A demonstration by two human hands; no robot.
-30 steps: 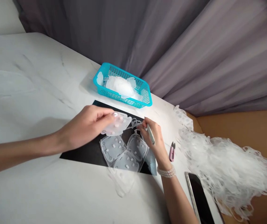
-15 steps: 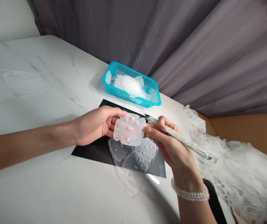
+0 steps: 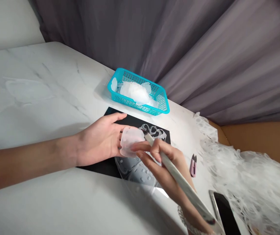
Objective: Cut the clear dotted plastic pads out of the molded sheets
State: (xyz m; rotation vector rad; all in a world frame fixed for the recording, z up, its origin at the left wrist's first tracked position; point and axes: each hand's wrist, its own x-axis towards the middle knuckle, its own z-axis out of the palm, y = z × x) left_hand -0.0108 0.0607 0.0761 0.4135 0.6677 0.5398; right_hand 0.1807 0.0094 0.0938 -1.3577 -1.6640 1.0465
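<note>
Left hand (image 3: 100,140) — fingers curled behind a small translucent silicone pad (image 3: 130,142), holding it raised just above the black mat (image 3: 98,164), its face turned toward the right hand, apparently so the tool can reach its edge. Right hand (image 3: 165,164) — closed pen-fashion on a long pale trimming tool (image 3: 179,182), tip touching the pad's upper right edge, forefinger laid across the pad's lower edge as if to steady it. Under both hands, on the mat: a sheet of untrimmed pads (image 3: 135,169), pale against the dark backing, which probably serves for contrast. Curled trimmings (image 3: 154,132) lie on the mat's far part. Turquoise basket (image 3: 163,106) of similar white pieces stands beyond the mat on the white table (image 3: 44,91); pink snips (image 3: 193,165) and a phone (image 3: 225,212) sit to the right, beside a heap of white offcuts (image 3: 252,182). Hidden or unclear: the tool's tip shape, the pad's studs, the sheet's count — the right hand covers much of it; the phone is cut off by the frame.
</note>
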